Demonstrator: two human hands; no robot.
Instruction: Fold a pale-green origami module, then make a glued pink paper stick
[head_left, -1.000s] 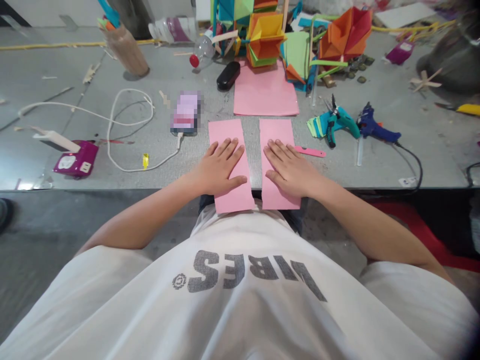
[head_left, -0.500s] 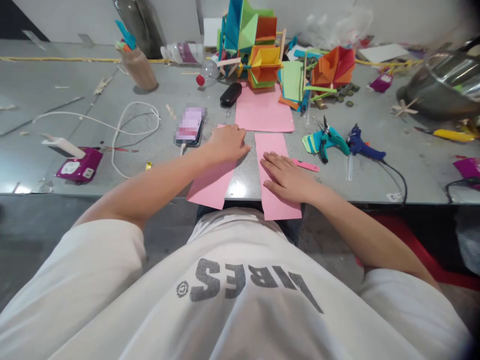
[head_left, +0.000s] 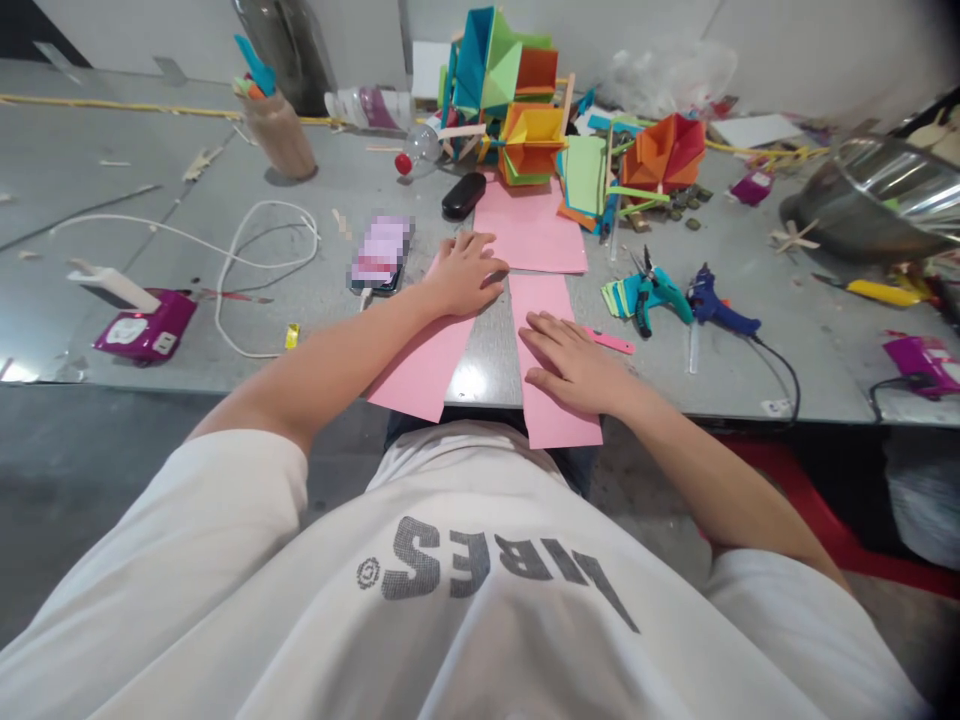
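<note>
My left hand [head_left: 466, 274] rests with fingers spread at the top of a pink paper strip [head_left: 420, 368], near the bottom edge of a larger pink sheet [head_left: 529, 225]. On a second pink paper strip [head_left: 559, 425], my right hand [head_left: 574, 362] lies flat, fingers stretched out. Both strips stick out past the table's front edge, with a gap of bare tabletop between them. A pink cutter [head_left: 611, 341] lies by my right hand, partly hidden under it. Neither hand grips anything.
Right of the strips lie teal pliers [head_left: 661, 295] on small paper pieces, and a blue glue gun [head_left: 721, 305]. A phone [head_left: 381, 250] and black case [head_left: 463, 195] lie left. Folded-paper models [head_left: 517, 100] stand behind; a metal bowl [head_left: 840, 205] sits far right.
My left hand has shifted slightly up and right, its fingers more spread and nearer the large pink sheet. My right hand stays on its strip. The view has tilted slightly.
</note>
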